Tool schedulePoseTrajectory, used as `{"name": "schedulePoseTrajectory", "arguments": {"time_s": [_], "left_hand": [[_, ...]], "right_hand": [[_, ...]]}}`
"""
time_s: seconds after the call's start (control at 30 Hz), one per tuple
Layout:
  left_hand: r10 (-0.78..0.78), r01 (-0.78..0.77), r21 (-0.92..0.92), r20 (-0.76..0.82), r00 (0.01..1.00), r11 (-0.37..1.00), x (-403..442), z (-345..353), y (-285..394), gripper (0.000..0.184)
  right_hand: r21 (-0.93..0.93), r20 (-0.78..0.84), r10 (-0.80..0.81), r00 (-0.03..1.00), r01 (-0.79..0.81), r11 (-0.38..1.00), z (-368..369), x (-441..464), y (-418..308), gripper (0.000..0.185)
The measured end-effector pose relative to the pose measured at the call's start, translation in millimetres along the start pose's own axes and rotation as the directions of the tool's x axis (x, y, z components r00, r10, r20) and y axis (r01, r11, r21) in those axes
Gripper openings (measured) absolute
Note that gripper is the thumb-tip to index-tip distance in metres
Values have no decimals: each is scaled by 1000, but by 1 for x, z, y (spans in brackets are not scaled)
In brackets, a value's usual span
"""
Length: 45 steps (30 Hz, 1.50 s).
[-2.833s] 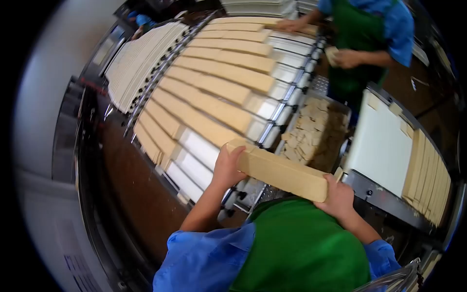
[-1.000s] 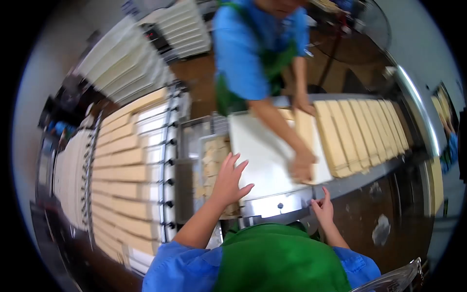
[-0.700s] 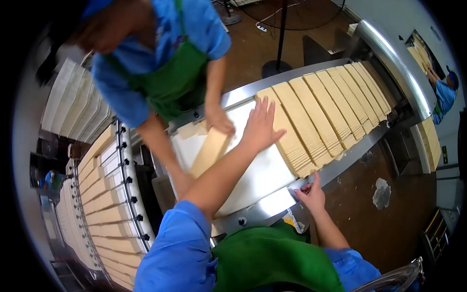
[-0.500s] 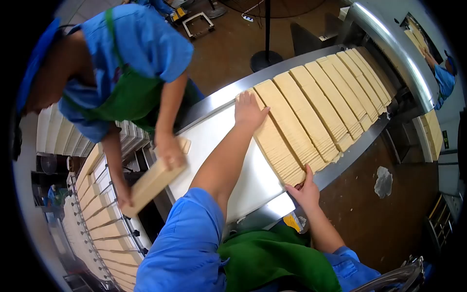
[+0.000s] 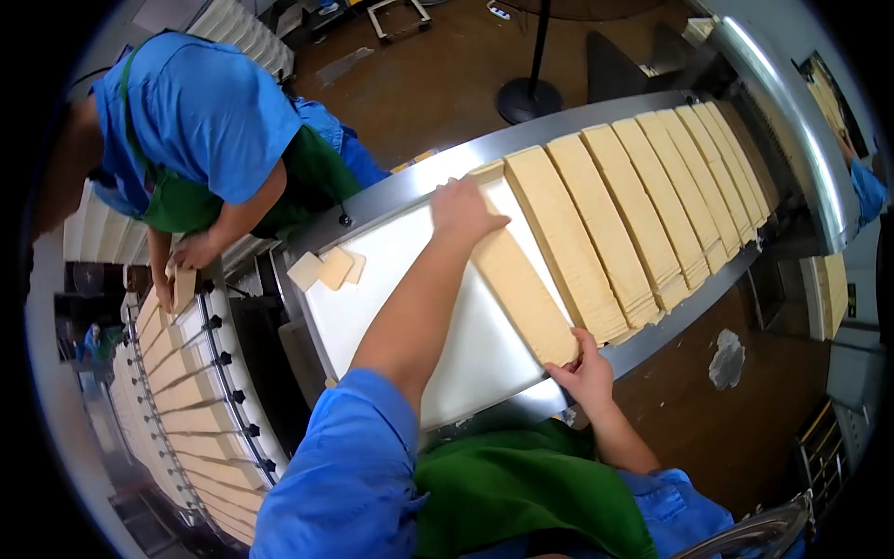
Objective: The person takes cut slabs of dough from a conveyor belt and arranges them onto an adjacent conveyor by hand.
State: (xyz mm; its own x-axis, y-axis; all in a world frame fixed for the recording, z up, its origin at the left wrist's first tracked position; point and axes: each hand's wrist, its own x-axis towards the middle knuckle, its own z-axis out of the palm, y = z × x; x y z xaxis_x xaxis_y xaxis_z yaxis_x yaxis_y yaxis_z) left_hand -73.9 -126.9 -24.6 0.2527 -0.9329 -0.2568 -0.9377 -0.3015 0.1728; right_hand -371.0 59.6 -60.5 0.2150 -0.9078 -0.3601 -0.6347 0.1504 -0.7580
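Head view: held stack (image 5: 526, 293) has shifted from row (image 5: 641, 212)

The place looks like a factory production floor. A steel-framed white flat bed (image 5: 466, 359) at centre carries long pale-tan rectangular stacks (image 5: 643, 210) toward a curved shiny steel housing (image 5: 787, 112), upper right. A worker in blue shirt and green apron (image 5: 205, 121), upper left, bends over a second line of tan slabs (image 5: 186, 396), lower left.
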Motion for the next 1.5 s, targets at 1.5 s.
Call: {"name": "schedulePoseTrajectory", "arguments": {"time_s": [1.5], "left_hand": [[-747, 629, -517, -30, 664, 580, -1008, 85, -570, 66]], "right_hand": [[60, 956, -279, 87, 875, 480, 402, -562, -257, 57]]}}
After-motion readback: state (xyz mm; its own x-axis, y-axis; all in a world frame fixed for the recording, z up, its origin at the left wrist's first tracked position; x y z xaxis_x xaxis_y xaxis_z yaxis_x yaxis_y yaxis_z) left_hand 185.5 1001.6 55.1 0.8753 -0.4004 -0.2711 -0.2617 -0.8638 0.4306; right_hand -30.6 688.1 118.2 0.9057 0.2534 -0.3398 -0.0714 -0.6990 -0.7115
